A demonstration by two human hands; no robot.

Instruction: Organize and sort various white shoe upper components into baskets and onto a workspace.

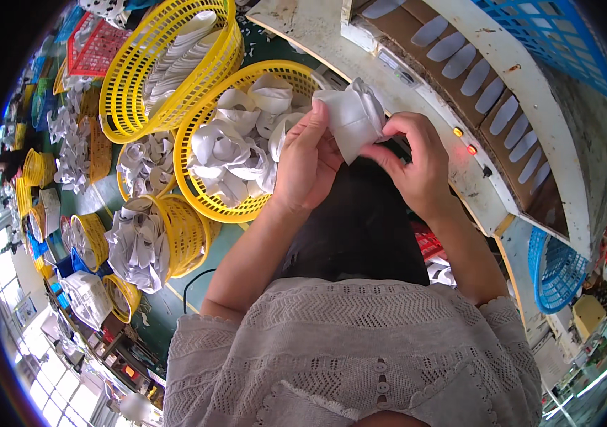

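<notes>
A white shoe upper (354, 122), curved and folded round on itself, is held up in front of me between both hands. My left hand (309, 158) grips its left edge, thumb on top and fingers behind, where they are partly hidden. At the right edge, my right hand (419, 158) pinches the upper's lower rim between thumb and fingers. Just beyond my left hand stands a round yellow basket (188, 186), filled with loose white uppers (225, 146) of the same kind.
Farther left, a tilted yellow basket (115, 92) holds a row of nested white pieces. More filled yellow baskets (189, 231) stand on the green floor. At right, a machine (417, 89) with lit buttons carries several white sole-shaped pieces (490, 94) on brown board. A blue basket (559, 274) hangs beside it.
</notes>
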